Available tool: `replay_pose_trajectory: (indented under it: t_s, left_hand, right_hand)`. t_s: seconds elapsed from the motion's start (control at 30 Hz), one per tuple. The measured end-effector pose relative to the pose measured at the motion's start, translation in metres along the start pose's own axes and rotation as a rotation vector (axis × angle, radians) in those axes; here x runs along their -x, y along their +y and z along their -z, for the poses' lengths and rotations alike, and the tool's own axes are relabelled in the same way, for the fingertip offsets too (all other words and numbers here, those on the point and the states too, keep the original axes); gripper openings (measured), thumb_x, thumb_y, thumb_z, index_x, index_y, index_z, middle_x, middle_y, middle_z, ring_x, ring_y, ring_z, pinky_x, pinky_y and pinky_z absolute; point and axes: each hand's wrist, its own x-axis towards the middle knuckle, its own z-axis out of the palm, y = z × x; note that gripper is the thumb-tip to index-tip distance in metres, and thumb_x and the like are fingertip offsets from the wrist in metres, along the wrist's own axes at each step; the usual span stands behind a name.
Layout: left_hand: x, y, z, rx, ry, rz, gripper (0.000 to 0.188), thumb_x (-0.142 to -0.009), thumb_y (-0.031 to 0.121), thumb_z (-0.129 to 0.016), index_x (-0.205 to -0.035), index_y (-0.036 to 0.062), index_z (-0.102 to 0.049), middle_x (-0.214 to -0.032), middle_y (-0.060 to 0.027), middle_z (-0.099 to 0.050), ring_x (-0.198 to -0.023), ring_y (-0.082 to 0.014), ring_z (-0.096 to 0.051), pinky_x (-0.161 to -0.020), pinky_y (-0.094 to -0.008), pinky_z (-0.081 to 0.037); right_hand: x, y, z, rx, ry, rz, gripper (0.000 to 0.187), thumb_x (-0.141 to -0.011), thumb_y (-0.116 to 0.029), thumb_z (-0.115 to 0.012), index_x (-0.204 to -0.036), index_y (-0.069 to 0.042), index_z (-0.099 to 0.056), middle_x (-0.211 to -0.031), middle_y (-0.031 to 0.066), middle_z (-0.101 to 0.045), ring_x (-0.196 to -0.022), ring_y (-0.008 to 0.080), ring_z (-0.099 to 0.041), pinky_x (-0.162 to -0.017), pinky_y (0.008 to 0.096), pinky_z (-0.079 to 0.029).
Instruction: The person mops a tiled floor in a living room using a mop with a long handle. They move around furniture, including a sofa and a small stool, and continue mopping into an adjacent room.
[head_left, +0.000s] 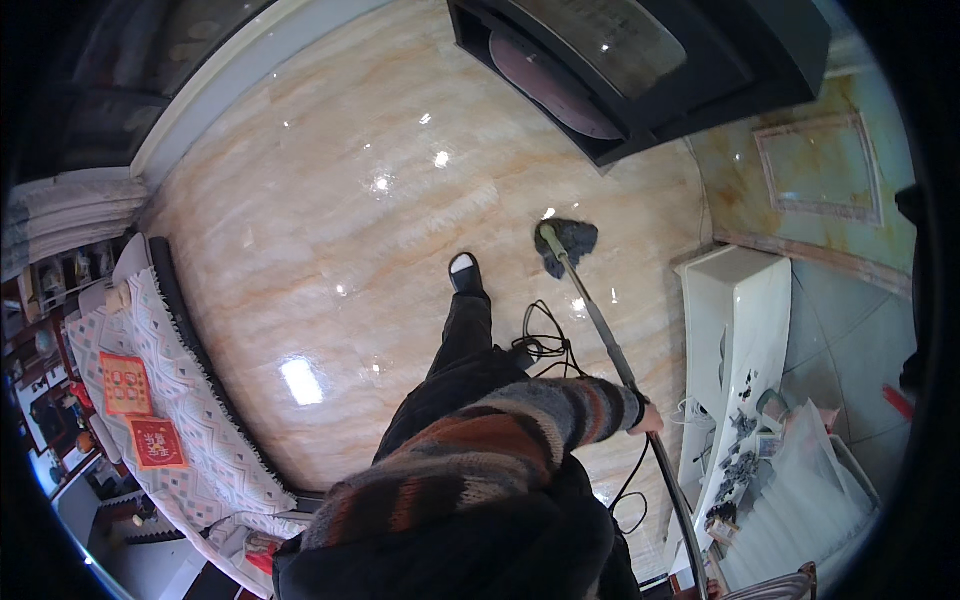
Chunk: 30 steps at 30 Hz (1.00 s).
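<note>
My left arm, in a striped knit sleeve, reaches across to the right. My left hand (pixel 652 419) is closed around the grey pole of a mop (pixel 602 325). The pole slants from the lower right up toward the middle of the floor. At its far end a dark grey mop head (pixel 570 247) lies flat on the shiny tiles. By the lower edge, a small part of my right hand (pixel 712 578) shows at the upper end of the pole, its fingers seemingly wrapped round it. A dark slipper (pixel 464 272) is on my forward foot, left of the mop head.
Black cable (pixel 545 340) loops on the floor beside my legs. A white low cabinet (pixel 715 330) with things on top stands at the right. A dark cabinet (pixel 640 70) is at the far side. Along the left runs a sofa (pixel 190 380) with a patterned cover and red-orange cushions.
</note>
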Motion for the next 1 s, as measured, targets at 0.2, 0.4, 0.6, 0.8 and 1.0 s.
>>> replay_pose_trajectory:
  t_s: [0.2,0.4,0.6,0.8,1.0]
  left_hand:
    - [0.147,-0.105,0.104,-0.005,0.285,0.248,0.008,-0.073,0.013,-0.050,-0.079,0.0103,-0.054,-0.083,-0.0119,-0.060,-0.083,-0.0319,-0.057,-0.068,-0.0439,-0.045]
    - [0.346,-0.196,0.186,-0.138,0.977,0.426,0.008,-0.065,0.013,-0.052,-0.065,0.0058,-0.049,-0.069,-0.0148,-0.052,-0.071,-0.0341,-0.053,-0.060,-0.0419,-0.042]
    - [0.524,-0.224,0.199,-0.221,1.131,0.780,0.017,-0.064,0.001,-0.047,-0.080,0.0030,-0.051,-0.091,-0.0181,-0.054,-0.090,-0.0354,-0.049,-0.080,-0.0398,-0.040]
    - [0.607,-0.200,0.161,-0.240,1.228,0.992,0.026,-0.067,-0.004,-0.043,-0.092,0.0051,-0.044,-0.093,-0.0179,-0.049,-0.094,-0.0358,-0.046,-0.082,-0.0404,-0.038]
    - [0.548,-0.173,0.113,-0.202,1.413,0.882,0.020,-0.073,0.000,-0.043,-0.093,0.0054,-0.044,-0.090,-0.0172,-0.047,-0.086,-0.0336,-0.047,-0.078,-0.0359,-0.040]
  right_hand:
    - [0.013,0.066,-0.180,0.442,0.096,-0.192,0.019,-0.083,-0.019,-0.048,-0.074,-0.002,-0.047,-0.077,0.0078,-0.047,-0.078,0.0210,-0.047,-0.073,0.0318,-0.038]
    - [0.068,0.096,-0.441,-0.234,-0.506,-0.401,0.018,-0.076,-0.021,-0.050,-0.070,-0.007,-0.040,-0.069,0.0088,-0.043,-0.072,0.0222,-0.042,-0.068,0.0348,-0.036]
    - [0.165,0.095,-0.597,-0.452,-0.911,-0.381,0.027,-0.077,-0.027,-0.059,-0.068,-0.004,-0.048,-0.070,0.0118,-0.054,-0.072,0.0281,-0.053,-0.077,0.0455,-0.043]
    - [0.203,0.075,-0.638,-0.496,-1.538,-0.294,0.008,-0.064,0.000,-0.058,-0.070,-0.002,-0.053,-0.076,0.0127,-0.058,-0.082,0.0314,-0.059,-0.085,0.0447,-0.042]
    - [0.161,0.061,-0.591,-0.483,-1.669,-0.126,0.003,-0.065,-0.003,-0.052,-0.064,-0.005,-0.053,-0.072,0.0104,-0.057,-0.077,0.0290,-0.059,-0.084,0.0453,-0.044]
